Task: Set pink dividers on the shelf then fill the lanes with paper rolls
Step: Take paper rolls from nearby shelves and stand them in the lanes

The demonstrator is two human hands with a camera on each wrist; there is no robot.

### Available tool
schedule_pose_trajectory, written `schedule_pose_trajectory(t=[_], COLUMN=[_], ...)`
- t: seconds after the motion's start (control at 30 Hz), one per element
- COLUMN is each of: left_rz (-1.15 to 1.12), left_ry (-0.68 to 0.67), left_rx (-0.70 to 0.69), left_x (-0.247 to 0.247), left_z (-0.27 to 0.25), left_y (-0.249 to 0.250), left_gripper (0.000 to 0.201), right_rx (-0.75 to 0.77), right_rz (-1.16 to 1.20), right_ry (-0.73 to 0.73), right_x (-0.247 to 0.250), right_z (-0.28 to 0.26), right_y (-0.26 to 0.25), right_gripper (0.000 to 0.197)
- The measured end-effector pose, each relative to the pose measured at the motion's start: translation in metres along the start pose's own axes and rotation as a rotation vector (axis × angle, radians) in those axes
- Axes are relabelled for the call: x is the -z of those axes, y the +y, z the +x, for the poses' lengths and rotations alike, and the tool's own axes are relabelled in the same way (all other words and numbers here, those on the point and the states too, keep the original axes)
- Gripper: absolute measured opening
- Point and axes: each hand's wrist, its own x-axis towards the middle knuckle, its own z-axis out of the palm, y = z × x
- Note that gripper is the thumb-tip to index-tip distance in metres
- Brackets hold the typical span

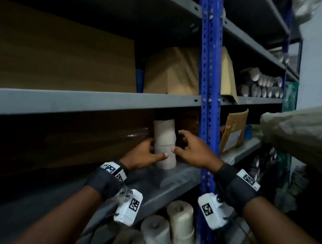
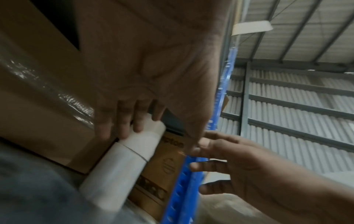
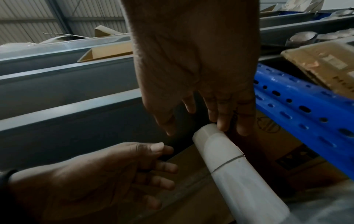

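A white upright paper roll (image 1: 164, 144) stands on the grey metal shelf (image 1: 172, 182), in the gap between a large brown cardboard box wrapped in clear film (image 1: 64, 139) on the left and a printed brown carton (image 1: 188, 122) beside the blue perforated upright post (image 1: 210, 87).

The left hand (image 1: 143, 155) is held against the roll's left side, fingers curled round it, thumb across the front. The right hand (image 1: 193, 150) is spread and relaxed just beside the roll's right side; firm contact cannot be confirmed, and nothing is gripped by it.

No pink dividers are seen in any view.

Judged step: the roll is being seated upright in its lane. It is best done by keeping the base flat on the shelf, steadying high and low at once, and pushing back until the roll is squared against the neighbouring box. A tall narrow roll is likely to tip if released early.

More cream rolls (image 1: 169, 226) are stored on the shelf below.

Writing: letters ending in "pton" are read on the printed carton in the left wrist view, with a round emblem beneath; the rest is blurred. Square black-and-white markers are worn on the wristbands.
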Motion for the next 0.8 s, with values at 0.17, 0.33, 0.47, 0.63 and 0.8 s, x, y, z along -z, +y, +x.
schedule_pose_trajectory(t=[0.17, 0.33, 0.47, 0.63, 0.8], left_rz=[-0.131, -0.284, -0.438, -0.588, -0.653], left_ry=[-0.098, -0.121, -0.189, -0.205, -0.141], left_rx=[-0.098, -0.125, -0.033, -0.007, -0.053], left_x=[0.007, -0.002, -0.01, -0.019, -0.019], left_z=[0.065, 0.117, 0.142, 0.155, 0.154], left_y=[-0.03, -0.062, -0.084, -0.092, -0.09], left_gripper=[0.028, 0.049, 0.051, 0.057, 0.063], right_rx=[0.077, 0.023, 0.012, 0.07, 0.167], right_rz=[-0.016, 0.027, 0.121, 0.446, 0.53], right_ry=[-0.002, 0.006, -0.062, -0.125, -0.079], right_x=[-0.005, -0.013, -0.026, -0.04, -0.04], right_z=[0.074, 0.126, 0.15, 0.157, 0.152], right_y=[0.015, 0.032, 0.046, 0.058, 0.061], right_gripper=[0.068, 0.06, 0.055, 0.037, 0.033])
